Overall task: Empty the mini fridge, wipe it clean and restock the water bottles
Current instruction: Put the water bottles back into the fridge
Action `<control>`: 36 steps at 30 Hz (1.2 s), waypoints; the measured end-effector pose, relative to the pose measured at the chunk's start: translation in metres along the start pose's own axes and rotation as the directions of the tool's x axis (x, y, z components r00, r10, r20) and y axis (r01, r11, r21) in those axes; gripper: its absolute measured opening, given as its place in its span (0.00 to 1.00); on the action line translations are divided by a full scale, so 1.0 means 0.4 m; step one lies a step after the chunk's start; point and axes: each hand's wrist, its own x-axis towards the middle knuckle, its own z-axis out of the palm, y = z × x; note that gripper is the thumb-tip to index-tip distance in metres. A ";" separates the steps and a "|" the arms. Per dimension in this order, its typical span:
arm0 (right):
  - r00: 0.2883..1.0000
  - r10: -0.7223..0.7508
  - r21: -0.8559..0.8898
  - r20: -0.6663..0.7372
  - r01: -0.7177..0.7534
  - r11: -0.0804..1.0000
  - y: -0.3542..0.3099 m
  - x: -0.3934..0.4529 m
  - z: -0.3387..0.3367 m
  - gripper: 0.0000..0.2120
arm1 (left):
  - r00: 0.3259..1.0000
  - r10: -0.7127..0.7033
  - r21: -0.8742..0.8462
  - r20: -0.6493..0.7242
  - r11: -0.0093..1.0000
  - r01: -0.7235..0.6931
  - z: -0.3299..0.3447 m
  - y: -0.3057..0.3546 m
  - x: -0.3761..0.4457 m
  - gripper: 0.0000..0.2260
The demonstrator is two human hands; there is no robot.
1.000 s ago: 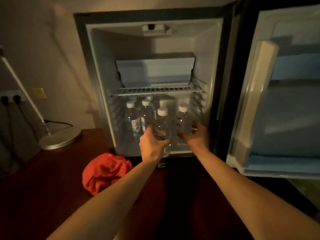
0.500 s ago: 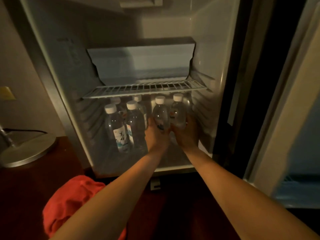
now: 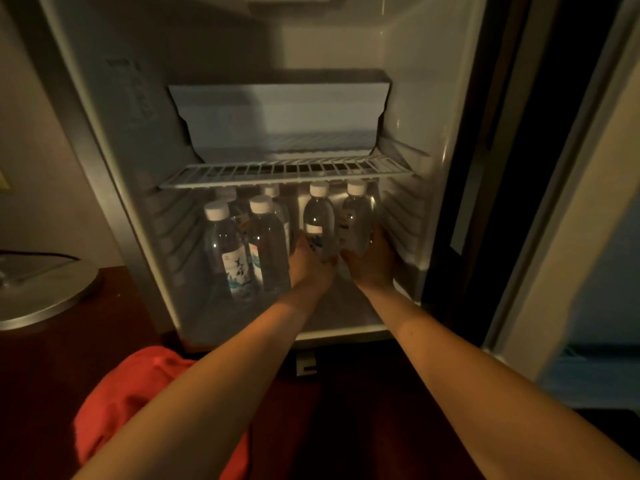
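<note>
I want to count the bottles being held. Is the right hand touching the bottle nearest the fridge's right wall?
Touching. The head view shows the right hand wrapped around the lower part of the rightmost bottle, fingers curled on its side with no gap.

Single view, head-mounted, wide-angle. Looks forward and slightly down into the open mini fridge [image 3: 114, 140] from close range; the cavity fills most of the frame. Both forearms enter from the bottom edge. Wire shelf [image 3: 284, 173] sits near frame centre. Straight lines bow toward the edges.
</note>
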 end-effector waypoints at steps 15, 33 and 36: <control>0.971 0.072 -0.054 0.228 -0.061 0.997 -0.139 -0.317 -0.097 0.31 | 0.995 0.089 0.083 -0.038 0.993 -0.085 -0.272 -0.042 -0.375 0.22; 0.739 -0.271 0.134 0.617 0.241 0.961 -0.495 -0.908 0.268 0.36 | 0.837 -0.094 0.336 -0.539 0.887 0.315 -0.986 -0.383 -0.835 0.24; 0.682 -0.270 0.183 0.680 0.199 0.963 -0.535 -0.958 0.327 0.39 | 0.791 -0.107 0.330 -0.602 0.869 0.369 -1.057 -0.409 -0.855 0.19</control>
